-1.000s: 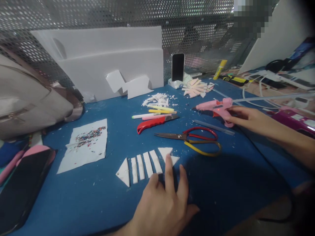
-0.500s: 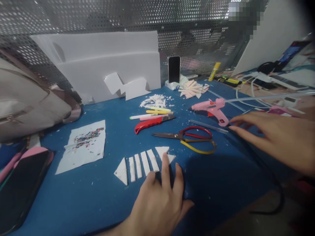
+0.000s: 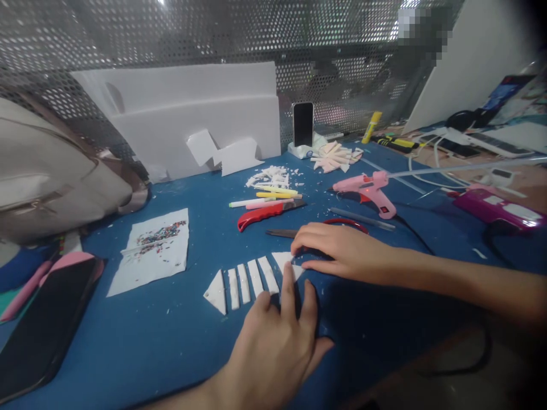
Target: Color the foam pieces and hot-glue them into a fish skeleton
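Note:
On the blue table a row of white foam-like pieces lies flat: a triangle (image 3: 216, 292) at the left, several narrow strips (image 3: 254, 277), and a notched, tail-shaped piece (image 3: 281, 259) at the right. My left hand (image 3: 273, 336) has its fingers spread, with the index fingertip pressing on the tail-shaped piece. From the right, my right hand (image 3: 342, 249) reaches over the scissors (image 3: 282, 233) and mostly hides them. Its thumb and curled fingers close on the right side of that same piece. Behind lies a red-handled folding saw or knife (image 3: 262, 216).
A pink glue gun (image 3: 371, 191) lies right, near a clear glue stick (image 3: 363, 219) and a magenta device (image 3: 498, 209). Markers (image 3: 277, 195), white scraps (image 3: 273, 175) and a phone (image 3: 303, 124) stand behind. Paper with coloured bits (image 3: 147, 267) and a dark phone (image 3: 47, 324) lie left.
My right hand has moved left from beside the glue gun's cable to the tail-shaped piece, now covering the scissors' handles. My left hand stays nearly in place.

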A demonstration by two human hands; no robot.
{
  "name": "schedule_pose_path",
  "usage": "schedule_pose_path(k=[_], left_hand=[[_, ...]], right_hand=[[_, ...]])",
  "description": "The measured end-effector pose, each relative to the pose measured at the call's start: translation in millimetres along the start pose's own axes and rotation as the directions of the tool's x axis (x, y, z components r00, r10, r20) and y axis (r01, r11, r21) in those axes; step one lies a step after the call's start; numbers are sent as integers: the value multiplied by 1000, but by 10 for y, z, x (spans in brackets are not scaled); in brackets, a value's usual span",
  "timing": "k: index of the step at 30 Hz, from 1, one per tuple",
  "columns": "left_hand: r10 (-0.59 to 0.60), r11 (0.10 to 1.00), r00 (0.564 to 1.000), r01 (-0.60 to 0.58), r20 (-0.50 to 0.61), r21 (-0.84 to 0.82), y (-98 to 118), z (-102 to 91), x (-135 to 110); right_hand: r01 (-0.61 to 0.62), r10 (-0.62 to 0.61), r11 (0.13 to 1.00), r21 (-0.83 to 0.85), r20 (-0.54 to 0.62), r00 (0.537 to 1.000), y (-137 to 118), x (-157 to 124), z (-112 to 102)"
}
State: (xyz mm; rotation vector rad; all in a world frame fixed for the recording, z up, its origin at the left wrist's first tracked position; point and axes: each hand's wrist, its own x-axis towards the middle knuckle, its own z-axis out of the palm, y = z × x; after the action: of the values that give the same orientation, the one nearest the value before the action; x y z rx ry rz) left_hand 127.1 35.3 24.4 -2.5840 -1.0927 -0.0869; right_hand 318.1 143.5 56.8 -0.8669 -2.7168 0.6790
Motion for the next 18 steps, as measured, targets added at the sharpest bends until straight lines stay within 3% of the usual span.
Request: schedule_pose_path(k=[9, 18], left_hand=[[14, 1000, 999, -13, 42, -17, -1, -18, -6], [40, 999, 999, -39, 18, -16, -46, 12, 12]], right_hand=[[48, -48, 997, 54, 1, 999, 81, 202, 105], [64, -64, 997, 35, 1, 998, 151, 191, 150]])
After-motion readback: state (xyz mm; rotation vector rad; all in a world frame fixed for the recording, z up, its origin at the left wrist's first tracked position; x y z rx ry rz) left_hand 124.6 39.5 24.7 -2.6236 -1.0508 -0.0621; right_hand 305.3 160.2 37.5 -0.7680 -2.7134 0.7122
